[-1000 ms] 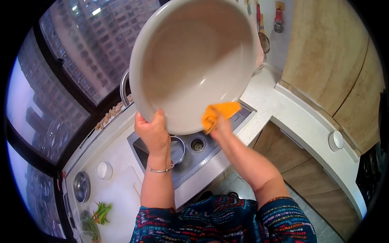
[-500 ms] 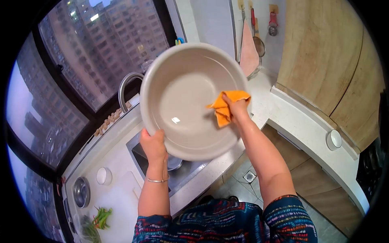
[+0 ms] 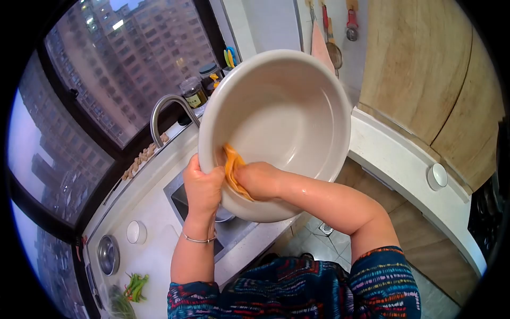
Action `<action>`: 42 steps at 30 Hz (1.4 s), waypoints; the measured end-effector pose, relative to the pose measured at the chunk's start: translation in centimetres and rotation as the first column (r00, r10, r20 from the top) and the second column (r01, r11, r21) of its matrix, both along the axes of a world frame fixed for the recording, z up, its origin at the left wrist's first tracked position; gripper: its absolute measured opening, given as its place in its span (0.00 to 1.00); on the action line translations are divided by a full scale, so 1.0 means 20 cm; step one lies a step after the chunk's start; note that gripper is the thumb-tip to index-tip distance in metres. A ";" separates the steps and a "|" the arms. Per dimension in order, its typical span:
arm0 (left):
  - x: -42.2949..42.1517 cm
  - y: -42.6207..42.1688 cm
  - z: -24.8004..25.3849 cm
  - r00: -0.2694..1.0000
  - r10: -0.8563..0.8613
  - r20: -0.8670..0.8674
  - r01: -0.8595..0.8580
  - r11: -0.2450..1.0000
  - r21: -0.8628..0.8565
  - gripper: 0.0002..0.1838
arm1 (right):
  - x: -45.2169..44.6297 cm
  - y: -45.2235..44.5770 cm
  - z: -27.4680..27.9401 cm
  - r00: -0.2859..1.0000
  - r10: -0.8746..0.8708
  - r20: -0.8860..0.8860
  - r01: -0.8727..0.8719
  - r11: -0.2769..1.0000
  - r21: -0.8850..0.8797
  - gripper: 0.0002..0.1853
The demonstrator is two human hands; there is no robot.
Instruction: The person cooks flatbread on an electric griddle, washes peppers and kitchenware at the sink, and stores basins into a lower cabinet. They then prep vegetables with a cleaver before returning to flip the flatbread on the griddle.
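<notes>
A large off-white basin [image 3: 297, 111] is tilted up in the air, its inside facing me. My left hand [image 3: 204, 186] grips its lower left rim, thumb over the edge. Inside the basin, near that rim, my right hand [image 3: 257, 179] presses an orange cloth [image 3: 231, 166] against the wall, with its fingers bent round the cloth. Below the basin lies the metal sink [image 3: 234, 233], mostly hidden, with part of a pot showing in it.
A curved faucet [image 3: 169, 99] and jars [image 3: 192, 92] stand behind the sink. On the left counter are a white bowl [image 3: 136, 232], a metal bowl [image 3: 108, 255] and green peppers [image 3: 136, 287]. Another white bowl [image 3: 436, 176] sits on the right ledge. Utensils hang at the back.
My right hand has moved the orange cloth from the basin's right side to its lower left. The basin has come down from its earlier raised position and shifted slightly right in the last half second.
</notes>
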State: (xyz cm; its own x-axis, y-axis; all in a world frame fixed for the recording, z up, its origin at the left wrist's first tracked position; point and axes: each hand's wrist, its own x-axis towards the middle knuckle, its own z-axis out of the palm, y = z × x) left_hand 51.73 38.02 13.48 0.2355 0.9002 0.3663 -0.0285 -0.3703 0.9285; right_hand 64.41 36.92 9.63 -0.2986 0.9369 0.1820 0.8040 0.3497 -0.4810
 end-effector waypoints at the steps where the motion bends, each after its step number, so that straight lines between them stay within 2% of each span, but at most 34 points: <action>1: 0.00 0.00 0.01 0.993 -0.035 0.116 0.038 0.999 -0.028 0.12 | 0.02 0.00 0.02 1.000 0.005 0.004 -0.005 1.000 0.002 0.07; 3: 0.00 -0.01 -0.03 0.991 -0.070 0.113 0.078 0.995 -0.068 0.11 | 0.06 0.00 0.10 0.991 0.131 -0.016 -0.131 0.991 0.012 0.05; 4: 0.01 -0.01 -0.08 0.992 -0.088 0.093 0.095 0.992 -0.082 0.11 | 0.08 0.03 0.15 0.990 0.074 -0.118 -0.069 0.997 0.044 0.04; 6: 0.04 -0.01 -0.11 0.987 -0.126 0.099 0.137 0.985 -0.110 0.11 | 0.16 0.04 0.25 0.975 -0.057 -0.215 0.079 0.992 0.094 0.06; 7: 0.04 0.00 -0.13 0.987 -0.129 0.097 0.139 0.984 -0.112 0.11 | 0.20 0.09 0.24 0.957 -0.087 -0.278 0.152 0.963 0.223 0.07; 9: 0.02 0.02 -0.15 0.997 -0.003 -0.079 -0.008 0.991 -0.137 0.12 | 0.37 0.16 0.26 0.892 -0.341 -0.296 0.429 0.844 0.323 0.08; 10: 0.01 0.02 -0.14 0.997 -0.005 -0.080 -0.006 0.990 -0.140 0.12 | 0.48 0.19 0.26 0.826 -0.467 -0.316 0.559 0.752 0.349 0.08; 11: 0.00 0.01 -0.12 0.998 0.034 -0.050 -0.038 0.995 -0.087 0.11 | 0.59 0.22 0.24 0.780 -0.540 -0.317 0.623 0.720 0.306 0.08; 12: 0.00 0.01 -0.10 0.997 0.071 -0.015 -0.071 0.997 -0.035 0.10 | 0.69 0.22 0.21 0.709 -0.647 -0.280 0.705 0.635 0.317 0.10; 13: 0.00 0.00 -0.08 0.998 0.065 -0.012 -0.066 0.997 -0.042 0.10 | 0.71 0.17 0.23 0.643 -0.739 -0.202 0.764 0.598 0.242 0.10; 15: 0.00 -0.04 -0.05 0.993 0.109 -0.045 -0.101 0.984 0.150 0.07 | 0.69 0.07 0.22 0.660 -0.741 -0.124 0.749 0.636 0.189 0.11; 16: 0.02 -0.06 -0.03 0.994 0.104 -0.024 -0.098 0.977 0.188 0.06 | 0.68 0.03 0.20 0.666 -0.740 -0.093 0.743 0.648 0.169 0.12; 18: 0.04 -0.08 0.00 0.997 0.073 0.003 -0.072 0.979 0.191 0.05 | 0.72 0.08 0.01 0.561 -0.752 -0.347 0.814 0.578 0.063 0.12; 20: 0.05 -0.11 0.01 0.999 0.041 0.029 -0.046 0.979 0.198 0.05 | 0.73 0.10 -0.16 0.615 -0.781 -0.108 0.784 0.620 -0.019 0.12; 22: 0.07 -0.12 0.02 0.995 0.087 -0.042 -0.074 0.965 0.253 0.05 | 0.63 0.08 -0.26 0.606 -0.786 -0.124 0.765 0.618 -0.181 0.12; 23: 0.07 -0.12 0.01 0.996 0.081 -0.041 -0.068 0.965 0.251 0.05 | 0.57 0.07 -0.31 0.678 -0.732 -0.068 0.716 0.679 -0.166 0.12; 24: 0.08 -0.10 0.00 0.993 0.103 -0.054 -0.084 0.957 0.278 0.05 | 0.54 0.11 -0.41 0.803 -0.579 -0.138 0.556 0.813 -0.173 0.15; 26: 0.08 -0.07 -0.02 0.990 0.123 -0.068 -0.097 0.947 0.306 0.05 | 0.30 0.02 -0.30 0.772 -0.568 -0.285 0.529 0.823 -0.207 0.21; 27: 0.08 -0.04 -0.03 0.991 0.131 -0.017 -0.122 0.956 0.267 0.05 | 0.25 0.03 -0.32 0.817 -0.462 -0.345 0.425 0.887 -0.183 0.22; 29: 0.07 0.00 -0.05 0.989 0.146 0.029 -0.148 0.962 0.230 0.05 | 0.23 0.06 -0.30 0.769 -0.402 -0.498 0.302 0.914 -0.271 0.17; 31: 0.05 0.05 -0.05 0.963 0.193 0.189 -0.216 0.970 0.108 0.07 | 0.27 0.00 -0.12 0.553 -0.446 -0.703 0.422 0.878 -0.226 0.19; 33: -0.01 0.06 -0.06 0.964 0.188 0.188 -0.203 0.977 0.064 0.08 | 0.41 0.11 -0.19 0.130 -0.313 -0.941 0.606 0.776 -0.175 0.19; 35: -0.04 0.04 -0.09 0.965 0.181 0.189 -0.187 0.982 0.013 0.09 | 0.60 0.24 -0.31 -0.183 -0.148 -0.972 0.649 0.724 -0.233 0.16; 36: -0.03 0.02 -0.13 0.977 0.180 0.112 -0.185 0.982 0.035 0.10 | 0.65 0.29 -0.33 -0.177 -0.151 -0.973 0.646 0.727 -0.231 0.16; 37: -0.02 0.00 -0.16 0.983 0.180 0.033 -0.182 0.982 0.058 0.12 | 0.68 0.33 -0.33 -0.108 -0.185 -0.977 0.756 0.622 -0.201 0.15; 38: -0.02 -0.01 -0.17 0.986 0.163 0.043 -0.163 0.987 0.011 0.13 | 0.70 0.36 -0.34 -0.048 -0.226 -0.973 0.848 0.505 -0.159 0.15; 39: -0.02 -0.03 -0.17 0.985 0.167 0.041 -0.167 0.986 0.014 0.13 | 0.69 0.36 -0.32 -0.049 -0.224 -0.973 0.846 0.509 -0.160 0.15; 41: -0.01 -0.05 -0.16 0.987 0.143 0.071 -0.138 0.988 -0.070 0.09 | 0.66 0.32 -0.18 0.160 -0.292 -0.943 0.893 0.450 0.012 0.15; 42: -0.02 -0.05 -0.16 0.987 0.145 0.072 -0.140 0.988 -0.068 0.09 | 0.64 0.29 -0.10 0.160 -0.289 -0.944 0.892 0.451 0.013 0.15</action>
State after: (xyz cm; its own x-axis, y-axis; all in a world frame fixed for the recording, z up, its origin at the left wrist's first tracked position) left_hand 51.34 36.92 10.27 0.0771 0.9441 0.3204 -0.0511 -0.3172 0.9470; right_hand 77.25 42.78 7.57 0.8648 0.3557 0.3544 0.2378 0.3315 -0.9130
